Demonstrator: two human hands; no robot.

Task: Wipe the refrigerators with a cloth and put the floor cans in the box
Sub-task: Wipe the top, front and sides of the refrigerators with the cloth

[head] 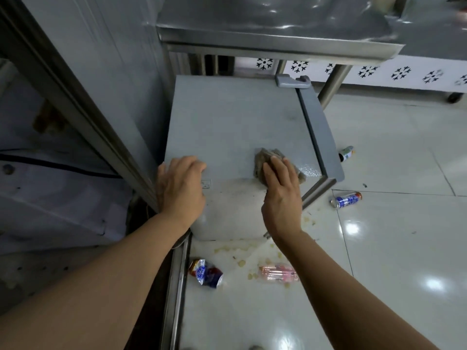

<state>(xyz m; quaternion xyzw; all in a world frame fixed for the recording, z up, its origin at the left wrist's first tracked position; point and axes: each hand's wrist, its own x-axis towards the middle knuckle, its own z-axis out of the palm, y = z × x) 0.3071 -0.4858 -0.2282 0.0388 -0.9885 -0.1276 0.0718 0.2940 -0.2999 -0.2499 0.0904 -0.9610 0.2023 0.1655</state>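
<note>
A small grey refrigerator [235, 122] stands below a steel table, its top facing me. My right hand [280, 190] presses a brown-grey cloth [267, 157] flat on the top near the front right corner. My left hand [180, 185] rests on the top's front left edge, its fingers bent over it. On the white floor lie a blue-and-red can [346, 199], a crushed blue-and-red can [206, 272], a pink can [278, 273] and a green-white can [346, 153].
A steel table [278, 39] overhangs the refrigerator's back, one leg [333, 82] at its right. A tall metal cabinet edge [83, 117] stands at the left. Food crumbs [242, 251] litter the glossy floor. A white unit with snowflake marks [404, 74] runs along the back.
</note>
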